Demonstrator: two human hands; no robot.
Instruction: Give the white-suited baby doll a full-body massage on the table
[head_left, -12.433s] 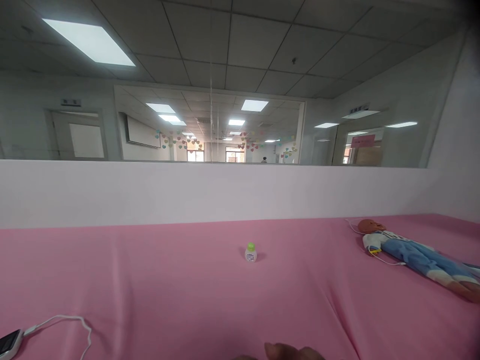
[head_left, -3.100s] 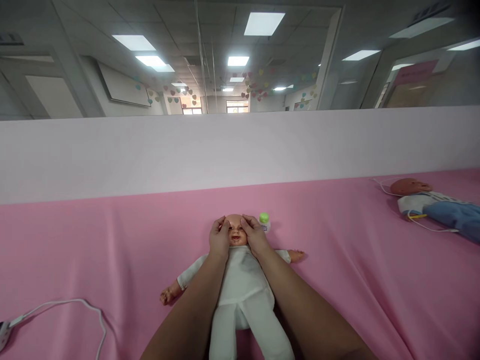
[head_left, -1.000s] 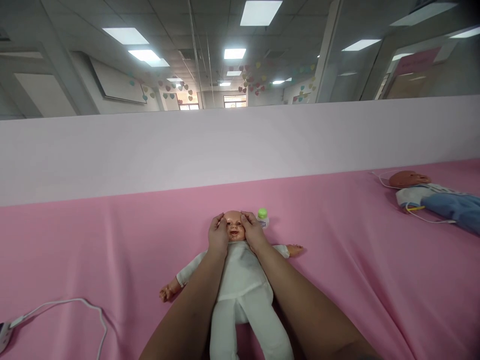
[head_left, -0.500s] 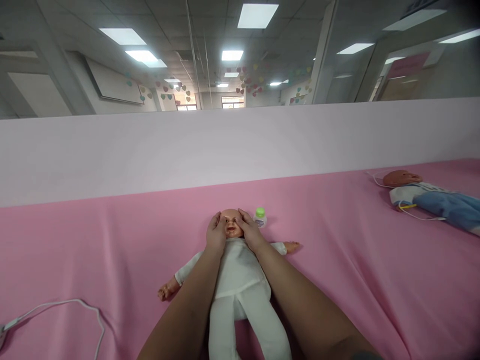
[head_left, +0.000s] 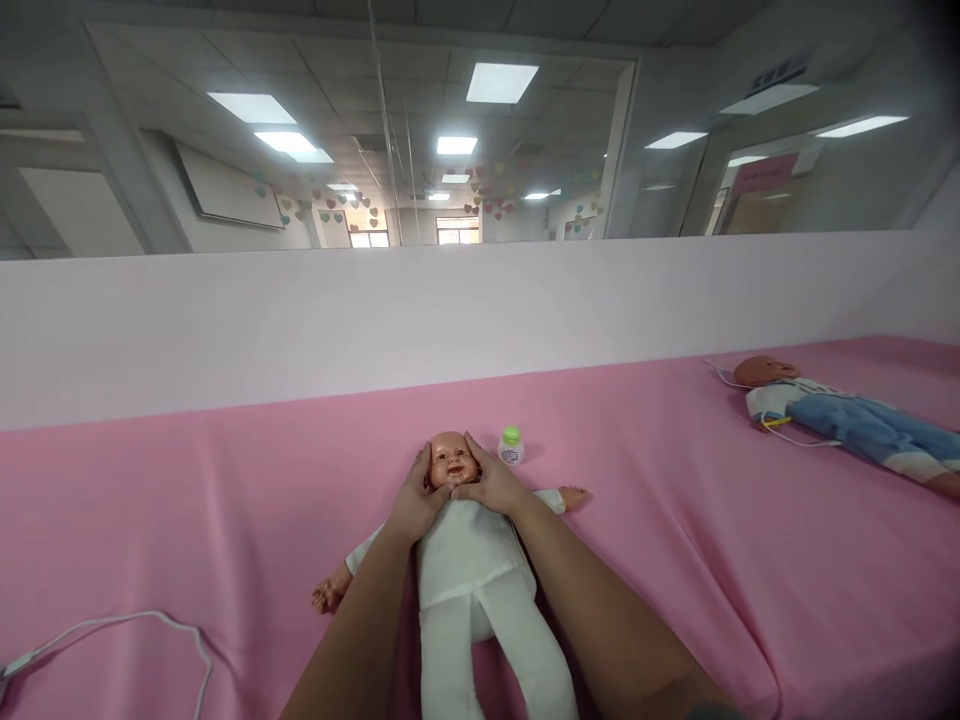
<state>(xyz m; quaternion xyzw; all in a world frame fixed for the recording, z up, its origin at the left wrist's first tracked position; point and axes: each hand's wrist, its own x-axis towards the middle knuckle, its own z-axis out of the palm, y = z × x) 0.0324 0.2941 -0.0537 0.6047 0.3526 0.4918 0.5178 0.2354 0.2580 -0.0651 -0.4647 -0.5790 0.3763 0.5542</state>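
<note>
A baby doll (head_left: 472, 560) with a white cloth body lies on its back, face up, its arms spread. My left hand (head_left: 418, 497) cups the left side of its head, with the thumb at the chin. On the other side my right hand (head_left: 491, 478) holds the head in the same way, its thumb also by the chin. The doll's face shows between my hands, while the sides of its head are partly hidden by my fingers. Close to my right hand stands a small clear bottle (head_left: 511, 448) with a green cap.
A pink cloth (head_left: 247, 510) covers the table. A second doll (head_left: 840, 405) in blue and white clothes lies at the right, with a white cord near it. Another white cable (head_left: 150, 614) curls at the lower left. A white panel (head_left: 300, 320) and glass rise behind.
Both thumbs have slid down from beside the doll's eyes to its chin. My hands stay at the sides of the head. The camera view has shifted slightly.
</note>
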